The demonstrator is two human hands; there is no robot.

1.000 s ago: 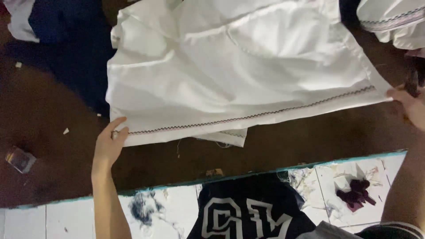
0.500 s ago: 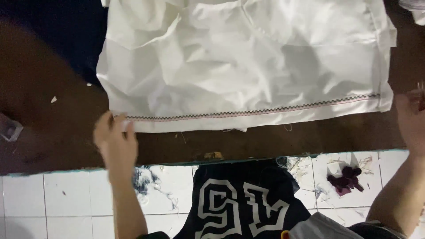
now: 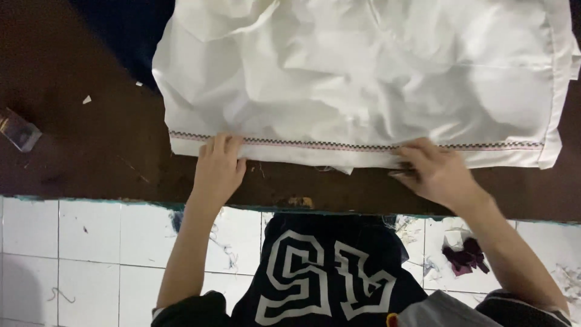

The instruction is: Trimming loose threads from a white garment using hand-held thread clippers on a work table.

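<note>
A large crumpled white cloth (image 3: 363, 72) lies spread on a dark brown table (image 3: 91, 151). A thin embroidered line (image 3: 327, 145) of dark and pink stitches runs along its near hem. My left hand (image 3: 218, 169) rests flat on that hem near its left end, fingers together and pointing away from me. My right hand (image 3: 433, 169) presses on the hem further right, fingers bent and pinching the cloth's edge. A small fold of cloth hangs below the hem between the two hands.
A small clear object (image 3: 18, 130) lies at the table's left edge. Dark blue fabric (image 3: 121, 24) sits at the back left. Below the table is a white tiled floor (image 3: 72, 254) with purple fabric scraps (image 3: 463, 257) and thread bits.
Both hands have moved inward along the hem from its outer corners. The cloth now lies flatter and squarer to the table edge, and the view has shifted left.
</note>
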